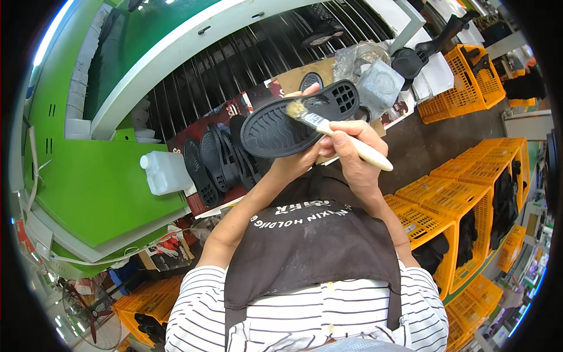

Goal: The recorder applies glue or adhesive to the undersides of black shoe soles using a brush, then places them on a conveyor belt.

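A black shoe sole (pixel 272 129) is held up in front of the person, over the near edge of the bench (pixel 291 77), its wavy-ribbed face upward and its gridded heel end toward the far right. The left hand (pixel 300 162) supports it from beneath, with fingers showing at its far edge. The right hand (pixel 359 167) has its fingers closed around a pale-handled brush (pixel 318 122), whose bristles touch the ribbed face beside a glossy, wet-looking patch. The step in hand appears to be coating or wetting that face; further strokes would call for a steady left-hand support and a light, slanted brush, reaching the rim without running over it. Just left of the sole, more black soles (pixel 202 167) stand close together near a white plastic jug (pixel 167 172); a translucent block-shaped container (pixel 381 83) is to the right. As for writing, bold white lettering crosses the dark apron (pixel 314 252), some of it in Latin capitals, and white print shows on the dark red sheet (pixel 175 142) under the soles, mostly covered. Farther right are yellow crates (pixel 466 85); any marks on them are too small to read.
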Motion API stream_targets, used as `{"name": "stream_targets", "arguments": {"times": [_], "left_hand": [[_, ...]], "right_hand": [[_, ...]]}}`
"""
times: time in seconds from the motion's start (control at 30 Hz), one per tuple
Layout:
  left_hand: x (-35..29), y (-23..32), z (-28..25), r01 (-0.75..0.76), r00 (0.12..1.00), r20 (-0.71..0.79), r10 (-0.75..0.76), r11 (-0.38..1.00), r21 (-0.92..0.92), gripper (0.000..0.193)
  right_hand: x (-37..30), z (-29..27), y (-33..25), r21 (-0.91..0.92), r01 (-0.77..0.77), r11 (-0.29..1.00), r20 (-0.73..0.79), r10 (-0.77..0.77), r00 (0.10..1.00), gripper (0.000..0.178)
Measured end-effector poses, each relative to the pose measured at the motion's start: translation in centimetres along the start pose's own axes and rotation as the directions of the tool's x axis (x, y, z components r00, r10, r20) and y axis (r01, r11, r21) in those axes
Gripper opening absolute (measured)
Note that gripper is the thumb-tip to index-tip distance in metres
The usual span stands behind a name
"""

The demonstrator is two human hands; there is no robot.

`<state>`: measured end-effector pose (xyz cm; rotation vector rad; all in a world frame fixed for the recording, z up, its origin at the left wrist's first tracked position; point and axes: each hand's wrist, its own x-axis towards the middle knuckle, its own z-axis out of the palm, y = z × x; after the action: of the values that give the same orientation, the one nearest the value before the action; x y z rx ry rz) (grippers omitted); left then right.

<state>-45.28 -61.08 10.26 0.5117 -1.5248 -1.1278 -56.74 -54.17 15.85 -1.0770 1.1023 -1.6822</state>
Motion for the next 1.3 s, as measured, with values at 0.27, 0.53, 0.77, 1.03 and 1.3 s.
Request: {"name": "stream_targets", "arguments": {"times": [0.27,0.53,0.77,1.03,1.3], "left_hand": [[-1.5,-1.0,-0.5,0.243,0.948,0.235,-0.217,0.966,-0.085,0.074],[-1.2,0.3,-1.1,0.261,0.860,0.426,-0.281,0.959,0.107,0.057],[-1.4,1.4,-3.6,0.662,0.619,0.607,-0.498,0.747,-0.062,0.071],[-1.4,1.7,-4.1,0.705,0.706,0.493,-0.509,0.572,-0.419,0.084],[-1.0,2.9,-4.3,0.748,0.638,0.445,-0.628,0.372,-0.549,0.086]], "right_hand": [[0.0,1.5,0.0,-0.001,-0.030,1.000,0.143,0.030,0.989,0.015],[1.0,0.6,-0.7,-0.054,-0.051,0.997,0.211,0.061,0.976,0.013],[5.0,-2.4,-0.7,-0.113,-0.085,0.990,0.252,0.111,0.961,0.016],[7.5,-4.1,0.5,-0.108,-0.125,0.986,0.271,0.150,0.951,0.018],[6.3,-3.0,0.1,-0.153,-0.165,0.974,0.336,0.209,0.919,0.016]]}}
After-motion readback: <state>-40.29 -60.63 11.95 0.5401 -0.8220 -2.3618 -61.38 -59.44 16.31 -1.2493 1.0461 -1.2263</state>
